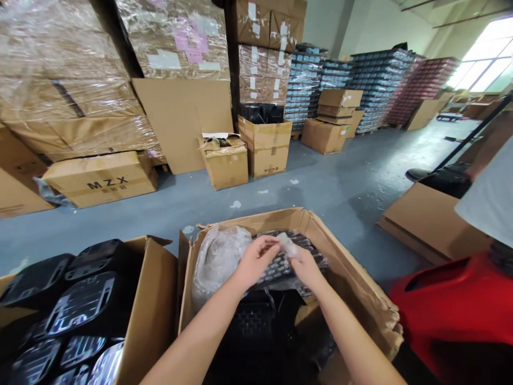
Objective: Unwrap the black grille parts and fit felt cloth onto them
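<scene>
Between my two hands is a crumpled piece of clear plastic bag (287, 244), above a large open cardboard box (352, 289). My left hand (256, 260) is closed, its thumb and bent fingers meeting at the plastic's left edge. Pinched from below, the plastic's right side is in my right hand (304, 266). Directly under my hands lies a black slatted plastic part (276, 270) in clear wrapping. A bulky bundle of clear plastic bags (224, 256) fills the box's left corner. Nearer to me sits a black part with a grid pattern (251, 321), partly in shadow.
At left, another open carton (150, 310) holds several glossy black plastic shells (82, 299). A red plastic object (457, 299) and a person's light sleeve (491, 192) are at right. Closed cartons (100, 179) and wrapped stacks (180, 37) line the far side of the grey floor (176, 198).
</scene>
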Demonstrator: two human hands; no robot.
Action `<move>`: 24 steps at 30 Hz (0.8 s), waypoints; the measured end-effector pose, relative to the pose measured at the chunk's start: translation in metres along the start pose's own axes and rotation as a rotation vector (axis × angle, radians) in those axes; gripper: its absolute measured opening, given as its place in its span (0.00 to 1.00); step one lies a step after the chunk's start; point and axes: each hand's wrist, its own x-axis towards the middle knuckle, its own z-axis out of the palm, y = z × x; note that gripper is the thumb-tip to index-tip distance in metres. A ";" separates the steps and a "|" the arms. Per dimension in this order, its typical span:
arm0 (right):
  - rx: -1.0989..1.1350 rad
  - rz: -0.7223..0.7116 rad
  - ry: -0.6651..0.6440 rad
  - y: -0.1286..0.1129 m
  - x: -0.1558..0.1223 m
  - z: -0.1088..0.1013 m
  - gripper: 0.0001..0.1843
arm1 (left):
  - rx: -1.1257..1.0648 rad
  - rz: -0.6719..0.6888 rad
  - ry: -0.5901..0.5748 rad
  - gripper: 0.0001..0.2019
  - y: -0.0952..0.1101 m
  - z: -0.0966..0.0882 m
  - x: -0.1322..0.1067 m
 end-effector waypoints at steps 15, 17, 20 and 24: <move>-0.360 0.136 0.127 0.065 -0.014 -0.044 0.17 | 0.390 -0.147 0.319 0.20 -0.064 -0.026 -0.018; -0.526 0.205 0.174 0.069 -0.021 -0.066 0.17 | 0.370 -0.134 0.256 0.19 -0.069 -0.006 -0.019; -0.877 0.345 0.176 0.070 -0.028 -0.096 0.15 | 0.362 -0.123 0.191 0.19 -0.077 0.020 -0.018; -0.932 0.379 0.159 0.065 -0.032 -0.122 0.12 | 0.317 -0.129 0.161 0.20 -0.078 0.030 -0.012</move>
